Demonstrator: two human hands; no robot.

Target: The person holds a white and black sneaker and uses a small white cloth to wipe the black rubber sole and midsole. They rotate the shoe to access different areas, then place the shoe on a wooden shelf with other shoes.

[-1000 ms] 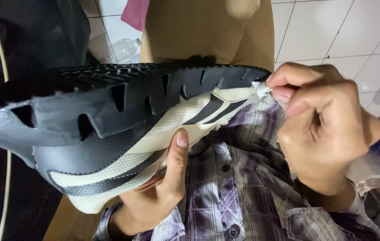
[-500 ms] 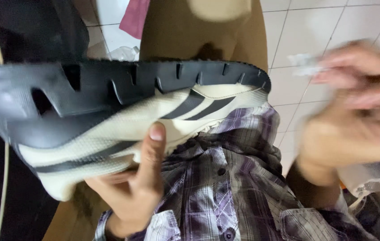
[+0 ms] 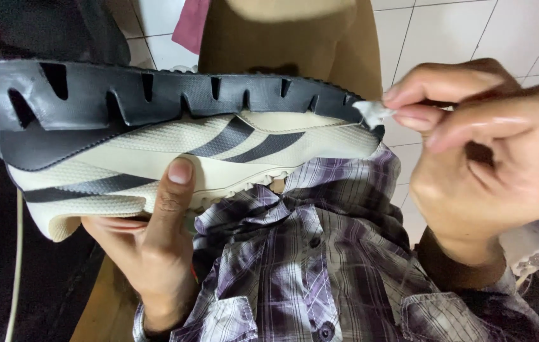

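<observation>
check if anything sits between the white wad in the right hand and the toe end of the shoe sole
Nothing visible does. The right hand pinches the white wad right at the toe end of the black sole, with no gap visible. The left hand grips the shoe from below, further back.

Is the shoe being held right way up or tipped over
Tipped over: the shoe lies on its side, its black sole above the cream upper, facing up and away. The left hand grips it from below.

Shoe [image 3: 174,136] in left hand [image 3: 149,247]

Right hand [image 3: 485,171] (with wad [image 3: 374,113]) back at sole [image 3: 174,95]
</observation>
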